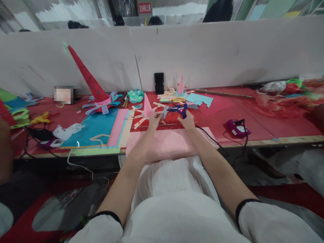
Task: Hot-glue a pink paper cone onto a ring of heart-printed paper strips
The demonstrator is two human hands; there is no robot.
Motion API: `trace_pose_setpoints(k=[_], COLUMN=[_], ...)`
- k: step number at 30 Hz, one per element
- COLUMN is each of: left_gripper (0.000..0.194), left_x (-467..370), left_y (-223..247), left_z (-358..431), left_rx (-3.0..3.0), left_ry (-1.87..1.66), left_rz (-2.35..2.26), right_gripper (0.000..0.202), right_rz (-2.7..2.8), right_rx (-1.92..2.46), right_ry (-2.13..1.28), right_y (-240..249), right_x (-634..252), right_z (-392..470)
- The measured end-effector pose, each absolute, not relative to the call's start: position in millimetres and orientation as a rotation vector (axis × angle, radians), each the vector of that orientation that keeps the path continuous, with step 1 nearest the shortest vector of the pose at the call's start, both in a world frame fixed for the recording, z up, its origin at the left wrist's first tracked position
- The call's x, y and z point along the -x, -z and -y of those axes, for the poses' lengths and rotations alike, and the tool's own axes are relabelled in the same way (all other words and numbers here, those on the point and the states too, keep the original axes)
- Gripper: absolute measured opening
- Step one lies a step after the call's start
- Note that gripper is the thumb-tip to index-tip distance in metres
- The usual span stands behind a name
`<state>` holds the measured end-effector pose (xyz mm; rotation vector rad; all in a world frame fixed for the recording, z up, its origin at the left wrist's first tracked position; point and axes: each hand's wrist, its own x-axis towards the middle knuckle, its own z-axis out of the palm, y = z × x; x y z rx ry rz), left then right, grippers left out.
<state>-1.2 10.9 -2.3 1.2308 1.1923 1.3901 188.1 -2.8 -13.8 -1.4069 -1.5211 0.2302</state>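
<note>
My right hand point(187, 120) is wrapped round the handle of a blue glue gun point(179, 108), whose nozzle points left. The tip is close to a small patterned strip point(165, 112). My left hand point(155, 120) is pinched at the strip's lower left; what lies between its fingertips is too small to make out. Just behind this hand a small pink cone point(147, 107) stands upright, with pale printed strips point(138, 123) spread around its base. Pink felt point(167, 143) lies under my wrists at the table's front edge.
A tall red cone point(88, 76) leans left beside blue sheets point(95, 126). A black phone point(159, 83) stands against the white partition point(215, 54). Another pink cone point(181, 85), blue paper point(199, 99) and a purple power box point(237, 128) with cables are on the red table point(268, 126). People sit at both sides.
</note>
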Motion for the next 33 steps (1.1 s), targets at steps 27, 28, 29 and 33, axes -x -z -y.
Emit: trace_pose_setpoints(k=[27, 28, 29, 33], left_gripper=[0.001, 0.002, 0.003, 0.005], left_x=[1.5, 1.8, 2.1, 3.0], left_y=[-3.3, -3.6, -4.0, -5.8], left_z=[-7.6, -7.1, -6.4, -3.1], left_rx=[-1.229, -1.233, -1.239, -1.259], left_ry=[-1.388, -1.393, -1.396, -1.404], left_rz=[-1.217, -1.217, -1.215, -1.202], right_gripper=[0.031, 0.031, 0.031, 0.031], right_rz=[1.465, 1.465, 1.465, 1.459], right_rx=[1.422, 1.425, 1.431, 1.444], right_ry=[-0.231, -0.232, -0.232, -0.231], right_y=[15.6, 15.5, 15.3, 15.4], right_x=[-190.7, -190.6, -190.6, -190.7], right_z=[0.0, 0.2, 0.2, -0.2])
